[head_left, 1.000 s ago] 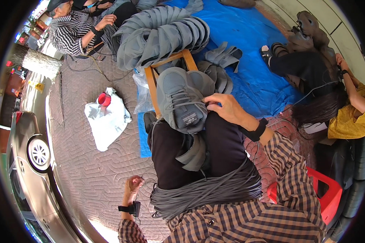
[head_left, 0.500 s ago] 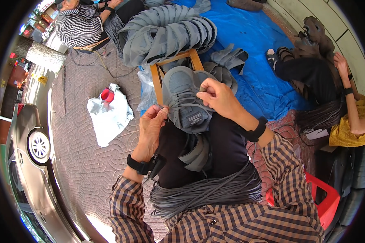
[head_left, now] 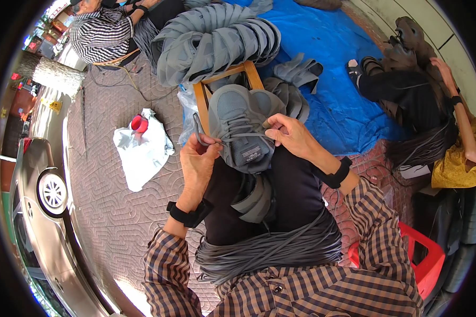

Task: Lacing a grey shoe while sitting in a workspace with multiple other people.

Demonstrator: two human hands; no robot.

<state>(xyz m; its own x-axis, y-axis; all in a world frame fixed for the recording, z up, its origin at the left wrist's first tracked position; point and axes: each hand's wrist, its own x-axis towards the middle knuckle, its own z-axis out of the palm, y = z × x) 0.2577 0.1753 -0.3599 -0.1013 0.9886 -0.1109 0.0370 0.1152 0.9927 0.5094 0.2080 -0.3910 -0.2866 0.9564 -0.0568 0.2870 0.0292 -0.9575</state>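
A grey shoe upper [head_left: 231, 106] with a partly threaded grey lace rests above my knees, against a wooden frame [head_left: 254, 76]. At its left edge my left hand [head_left: 197, 164] is closed in a pinch on the shoelace [head_left: 198, 126], whose loose part curls up above the fingers. My right hand [head_left: 291, 136] is closed at the upper's right edge, thumb and forefinger together. What those fingertips hold is too small to make out. A second grey upper [head_left: 269, 100] sits partly hidden behind the first. Across my lap lies a thick bundle of grey laces [head_left: 269, 248].
Stacked grey uppers [head_left: 217, 45] fill the far middle, beside a blue tarp [head_left: 333, 100]. Another grey piece [head_left: 255, 201] lies between my thighs. A white bag [head_left: 143, 158] with a red roll [head_left: 139, 124] is on the paving. Two people sit nearby; a red stool [head_left: 426, 259] stands right.
My left hand has turned, and a length of lace now stands up from its fingers. My right hand has shifted slightly right and down to the upper's edge.
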